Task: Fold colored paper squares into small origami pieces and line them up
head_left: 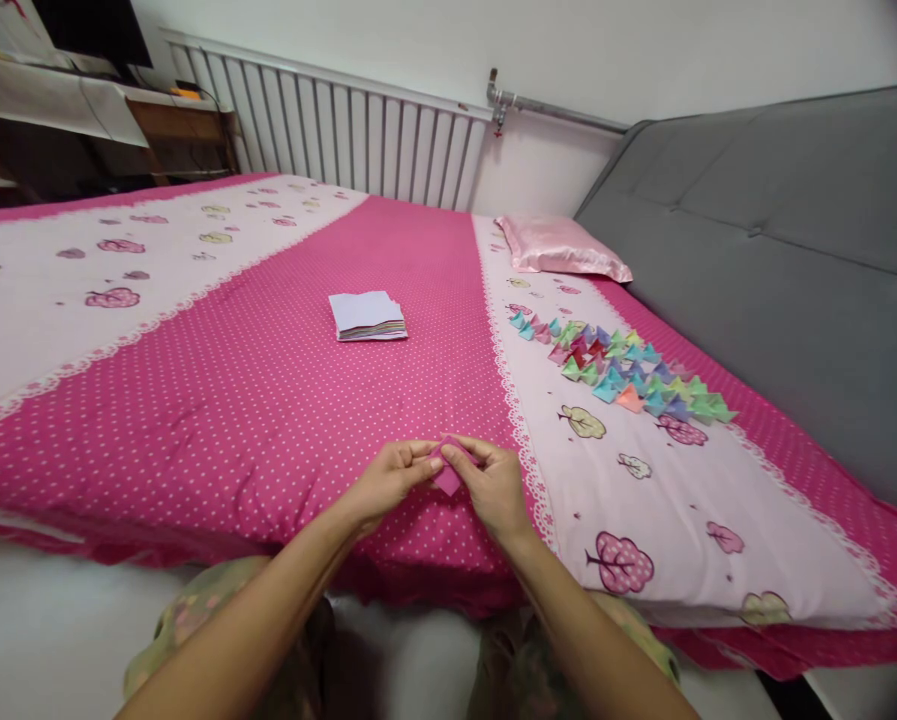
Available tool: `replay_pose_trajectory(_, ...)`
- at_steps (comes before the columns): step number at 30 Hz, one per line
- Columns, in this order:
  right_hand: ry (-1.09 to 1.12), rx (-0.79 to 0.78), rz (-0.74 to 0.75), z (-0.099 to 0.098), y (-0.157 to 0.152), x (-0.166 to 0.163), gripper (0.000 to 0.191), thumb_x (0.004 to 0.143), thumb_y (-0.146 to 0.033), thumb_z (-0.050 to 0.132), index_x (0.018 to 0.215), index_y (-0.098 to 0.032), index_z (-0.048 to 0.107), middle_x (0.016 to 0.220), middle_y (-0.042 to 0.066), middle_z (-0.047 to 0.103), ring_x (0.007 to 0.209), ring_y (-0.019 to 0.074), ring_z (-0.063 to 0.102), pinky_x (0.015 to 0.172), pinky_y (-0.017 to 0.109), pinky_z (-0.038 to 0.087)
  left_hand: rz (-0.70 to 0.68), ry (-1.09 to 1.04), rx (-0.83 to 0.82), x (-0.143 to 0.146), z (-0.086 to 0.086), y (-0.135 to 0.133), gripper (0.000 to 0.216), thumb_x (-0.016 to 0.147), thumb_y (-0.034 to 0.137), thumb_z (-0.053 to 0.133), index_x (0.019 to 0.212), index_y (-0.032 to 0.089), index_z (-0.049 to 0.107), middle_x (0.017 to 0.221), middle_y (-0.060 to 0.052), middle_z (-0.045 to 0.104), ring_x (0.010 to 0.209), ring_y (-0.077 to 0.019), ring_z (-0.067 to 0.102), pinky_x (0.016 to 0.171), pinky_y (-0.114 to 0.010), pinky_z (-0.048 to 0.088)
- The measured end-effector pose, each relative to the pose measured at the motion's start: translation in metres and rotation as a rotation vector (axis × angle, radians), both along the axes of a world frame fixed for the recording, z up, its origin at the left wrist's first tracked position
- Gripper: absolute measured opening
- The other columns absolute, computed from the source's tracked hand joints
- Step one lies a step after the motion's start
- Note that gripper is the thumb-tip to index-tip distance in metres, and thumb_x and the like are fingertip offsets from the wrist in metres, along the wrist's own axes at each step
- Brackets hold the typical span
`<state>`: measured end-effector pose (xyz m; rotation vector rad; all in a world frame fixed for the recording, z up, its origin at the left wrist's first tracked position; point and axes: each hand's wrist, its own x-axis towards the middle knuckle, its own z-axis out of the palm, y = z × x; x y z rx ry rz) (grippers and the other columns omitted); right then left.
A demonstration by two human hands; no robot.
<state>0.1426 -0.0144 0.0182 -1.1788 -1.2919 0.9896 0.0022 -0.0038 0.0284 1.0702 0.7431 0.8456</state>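
Observation:
A small folded piece of pink paper is pinched between both hands above the near edge of the bed. My left hand grips its left side with thumb and fingers closed. On the other side my right hand holds it, the thumb pressed on its face. The paper looks diamond-shaped, with its lower corner pointing down; the fingers cover part of it. Farther off lies a stack of square paper sheets, white on top with coloured edges. To the right, several folded paper boats in many colours sit in rows on the bed.
A pink dotted bedspread with white tree-print bands covers the bed. A shiny pink pillow rests by the grey padded headboard. Behind stands a white radiator. At the back left are a desk and a dark monitor.

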Motion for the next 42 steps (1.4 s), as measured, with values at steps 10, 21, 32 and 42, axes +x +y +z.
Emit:
replay_pose_trajectory(10, 0.17, -0.145, 0.016, -0.003, 0.009, 0.01, 0.034, 0.059, -0.036, 0.074, 0.085, -0.015, 0.07, 0.078, 0.007, 0.071, 0.069, 0.0198, 0.065, 0.065, 0.031, 0.052, 0.063, -0.064, -0.106, 0.0, 0.001, 0.001, 0.016, 0.068, 0.027, 0.067, 0.073, 0.013, 0.065, 0.063, -0.001, 0.061, 0.056, -0.0083, 0.051, 0.062, -0.022, 0.037)
replay_pose_trajectory(21, 0.22, -0.19, 0.062, 0.0, 0.009, 0.011, 0.032, 0.055, -0.027, 0.078, 0.084, -0.017, 0.07, 0.073, 0.004, 0.07, 0.066, 0.0152, 0.062, 0.065, 0.027, 0.049, 0.193, 0.083, 0.008, -0.004, 0.004, 0.001, 0.022, 0.066, 0.032, 0.066, 0.071, 0.015, 0.053, 0.049, 0.007, 0.045, 0.044, -0.0043, 0.037, 0.048, -0.018, 0.03)
replay_pose_trajectory(32, 0.213, -0.199, 0.135, 0.002, 0.012, 0.017, 0.035, 0.058, -0.024, 0.076, 0.091, -0.015, 0.069, 0.058, -0.003, 0.06, 0.051, 0.0074, 0.051, 0.053, 0.021, 0.042, 0.255, 0.252, -0.007, -0.011, 0.004, 0.005, 0.026, 0.064, 0.035, 0.069, 0.058, 0.012, 0.06, 0.051, -0.003, 0.06, 0.045, -0.0082, 0.049, 0.051, -0.021, 0.038)
replay_pose_trajectory(42, 0.229, -0.283, 0.155, -0.001, 0.009, 0.014, 0.027, 0.057, -0.031, 0.076, 0.074, -0.012, 0.068, 0.06, -0.001, 0.061, 0.054, 0.0087, 0.053, 0.055, 0.022, 0.041, 0.164, 0.296, 0.081, -0.011, -0.001, 0.004, 0.03, 0.067, 0.039, 0.064, 0.055, 0.012, 0.061, 0.049, -0.002, 0.058, 0.045, -0.0088, 0.049, 0.05, -0.022, 0.036)
